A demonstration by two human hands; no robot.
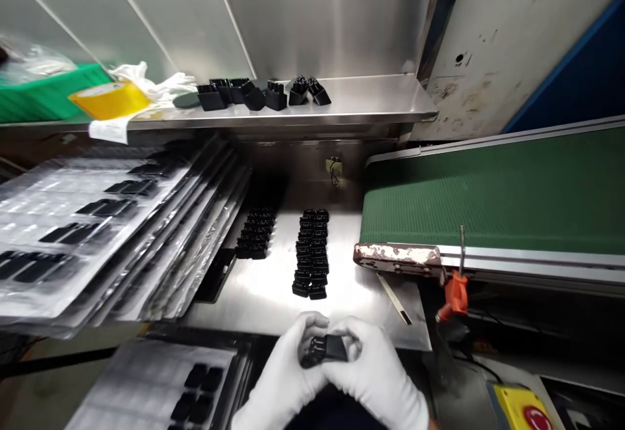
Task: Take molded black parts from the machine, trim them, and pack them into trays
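In white gloves, my left hand (pixel 293 375) and my right hand (pixel 374 368) meet at the near edge of the metal bench. Between them is a small black plastic part (pixel 336 348), smooth on its right side and ridged on its left. Fingers of both hands close around it; whether it is one piece or two joined I cannot tell. Just beyond my hands, similar black parts (pixel 311 254) stand in a double row on the bench (pixel 278 293). A shorter group of black parts (pixel 256 233) sits to its left.
Stacked clear trays (pixel 122 235) holding black pieces fill the left; more trays (pixel 161 378) lie lower. A green conveyor belt (pixel 488 189) runs along the right. Black parts (pixel 276 96) and yellow tape (pixel 110 99) rest on the shelf. A thin strip (pixel 394 298) lies near the belt.
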